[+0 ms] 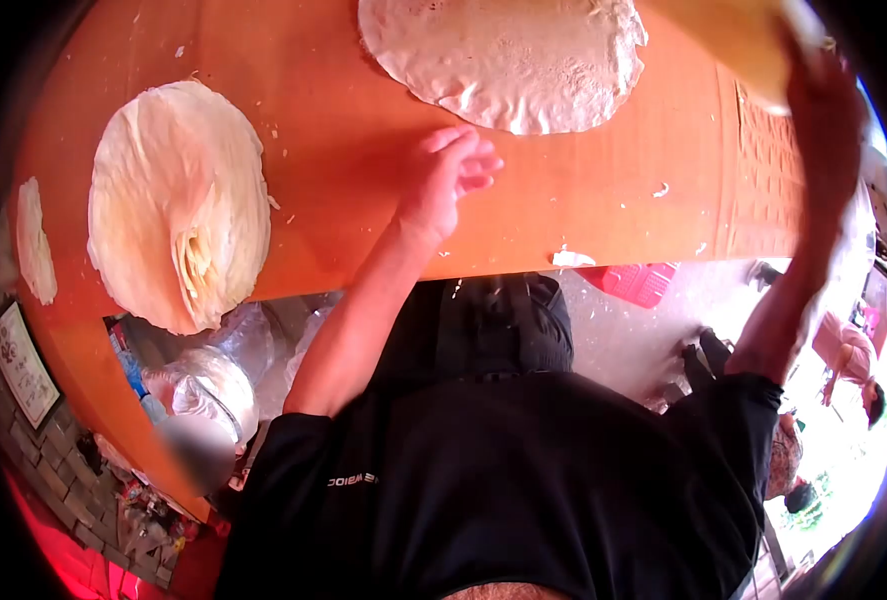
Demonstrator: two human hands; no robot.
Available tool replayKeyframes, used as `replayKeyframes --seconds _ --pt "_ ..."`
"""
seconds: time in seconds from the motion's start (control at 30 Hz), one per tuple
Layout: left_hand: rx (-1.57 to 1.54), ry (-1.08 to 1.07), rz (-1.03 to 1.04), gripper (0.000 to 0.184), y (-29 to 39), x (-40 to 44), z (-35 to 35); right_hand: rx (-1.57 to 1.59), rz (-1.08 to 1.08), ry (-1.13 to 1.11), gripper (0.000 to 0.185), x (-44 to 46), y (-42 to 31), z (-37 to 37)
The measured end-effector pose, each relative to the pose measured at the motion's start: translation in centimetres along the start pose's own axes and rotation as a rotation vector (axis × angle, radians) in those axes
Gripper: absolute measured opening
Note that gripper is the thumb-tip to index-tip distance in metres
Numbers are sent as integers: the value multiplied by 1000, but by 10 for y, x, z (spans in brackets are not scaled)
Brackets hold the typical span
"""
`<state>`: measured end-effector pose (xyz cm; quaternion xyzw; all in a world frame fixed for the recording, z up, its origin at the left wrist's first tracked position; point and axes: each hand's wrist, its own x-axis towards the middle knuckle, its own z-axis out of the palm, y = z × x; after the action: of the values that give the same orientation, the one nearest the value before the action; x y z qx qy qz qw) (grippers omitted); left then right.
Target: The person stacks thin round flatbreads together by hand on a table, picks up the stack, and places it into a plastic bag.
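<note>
My left hand hovers over the orange table, fingers apart and slightly curled, with nothing in it. Just beyond its fingertips lies a thin, round sheet of dough or flatbread. To the left, a stack of similar thin sheets has a fold opened near its lower edge. At the upper right, my right hand is blurred and grips the edge of a pale yellow, flat thing, which I cannot make out fully.
A torn strip lies at the table's left end, and a small scrap at its near edge. Below are a red crate and plastic-wrapped bundles. People stand at the far right.
</note>
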<state>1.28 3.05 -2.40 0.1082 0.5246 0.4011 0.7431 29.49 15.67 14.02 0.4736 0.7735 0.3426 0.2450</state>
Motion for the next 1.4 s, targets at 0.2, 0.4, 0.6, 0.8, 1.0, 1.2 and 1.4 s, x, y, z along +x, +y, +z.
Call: replayKeyframes --seconds 0.2,0.4,0.6,0.8,1.0,1.2,1.4 --pt "-150 79 106 25 8 15 1 844 334 234 25 10 0 -43" --pt "-366 43 122 15 5 30 8 1001 90 240 23 93 -1 -61" --pt "-330 92 33 19 10 33 16 1774 -96 475 27 111 67 -50" --pt "-367 64 162 23 4 41 16 2589 566 211 26 110 -39 78" --pt "-562 -85 144 39 -6 43 7 2633 1210 -414 24 54 -197 186" --pt "-566 -76 177 45 5 37 14 2570 1181 -280 34 19 -195 86" --pt "-412 -26 250 26 10 45 17 1381 847 -54 82 -2 -127 62"
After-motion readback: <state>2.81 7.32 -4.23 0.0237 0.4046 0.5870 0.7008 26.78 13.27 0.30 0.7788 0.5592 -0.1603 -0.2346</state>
